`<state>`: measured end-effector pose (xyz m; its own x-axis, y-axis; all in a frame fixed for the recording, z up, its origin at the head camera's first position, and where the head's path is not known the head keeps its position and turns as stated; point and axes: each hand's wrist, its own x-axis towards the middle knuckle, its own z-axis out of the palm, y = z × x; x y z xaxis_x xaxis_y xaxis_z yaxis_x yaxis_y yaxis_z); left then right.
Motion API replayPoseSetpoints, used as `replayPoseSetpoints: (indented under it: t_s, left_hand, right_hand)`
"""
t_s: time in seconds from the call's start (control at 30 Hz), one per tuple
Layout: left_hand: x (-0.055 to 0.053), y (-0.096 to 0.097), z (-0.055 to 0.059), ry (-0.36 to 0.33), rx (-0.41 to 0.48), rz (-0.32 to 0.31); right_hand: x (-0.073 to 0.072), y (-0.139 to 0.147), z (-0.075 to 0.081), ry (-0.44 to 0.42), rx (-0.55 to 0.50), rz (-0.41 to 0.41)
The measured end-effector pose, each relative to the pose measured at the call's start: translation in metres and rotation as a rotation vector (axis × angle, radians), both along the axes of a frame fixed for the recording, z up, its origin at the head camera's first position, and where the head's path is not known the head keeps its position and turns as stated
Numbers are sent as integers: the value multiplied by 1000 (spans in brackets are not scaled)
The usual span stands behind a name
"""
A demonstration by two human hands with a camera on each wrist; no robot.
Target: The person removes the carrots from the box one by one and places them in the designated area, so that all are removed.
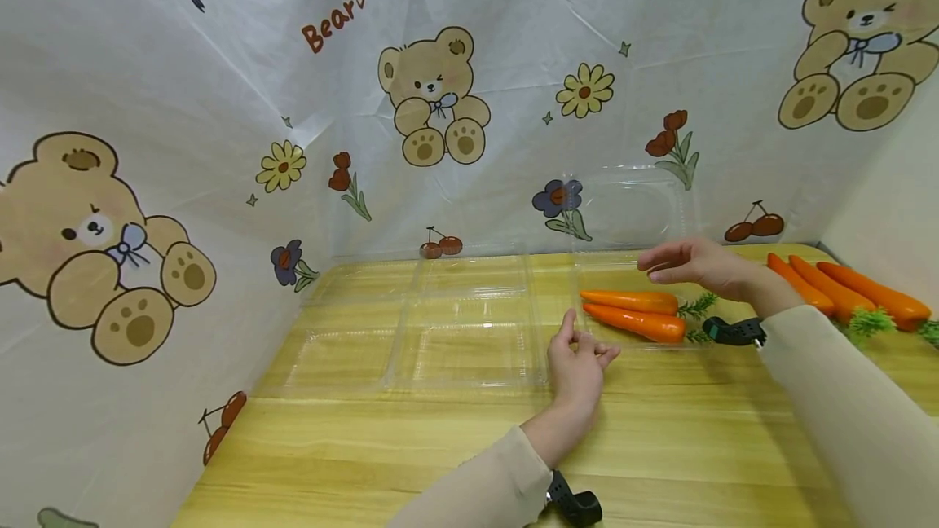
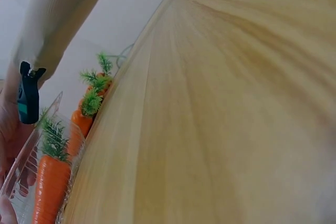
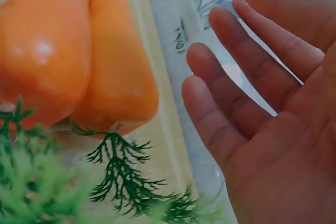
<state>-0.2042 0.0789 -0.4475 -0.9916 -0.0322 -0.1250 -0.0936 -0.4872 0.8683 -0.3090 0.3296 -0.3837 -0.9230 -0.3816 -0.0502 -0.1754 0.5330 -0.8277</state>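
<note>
Two orange carrots [image 1: 634, 323] with green tops lie side by side in a clear plastic box [image 1: 579, 267], their greens toward its right end. Its transparent lid [image 1: 631, 210] stands raised at the back. My left hand [image 1: 575, 369] is at the box's front left corner, fingers loosely extended beside the edge; in the left wrist view only a fingertip [image 2: 7, 211] shows near the box. Over the right side of the box hovers my right hand [image 1: 697, 267], holding nothing. The right wrist view shows its fingers [image 3: 252, 61] spread and slightly bent beside the carrots.
Further clear plastic boxes [image 1: 469, 385] stand open on the left of the wooden table [image 1: 330, 446]. Three more carrots [image 1: 844, 288] with green tops lie at the right. A bear-print sheet [image 1: 513, 63] hangs behind and along the left.
</note>
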Motion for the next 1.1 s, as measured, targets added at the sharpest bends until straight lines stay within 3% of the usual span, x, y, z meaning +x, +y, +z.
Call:
replayPoseSetpoints:
  t_s: [0.23, 0.77, 1.1]
  left_hand:
    - [-1, 0, 0, -1, 2, 0]
    - [0, 0, 0, 0, 17, 0]
    - [-1, 0, 0, 2, 9, -2]
  right_hand:
    - [-5, -1, -9, -85, 25, 18]
    - [-10, -7, -22, -192, 101, 40]
    - [-16, -13, -26, -187, 201, 68]
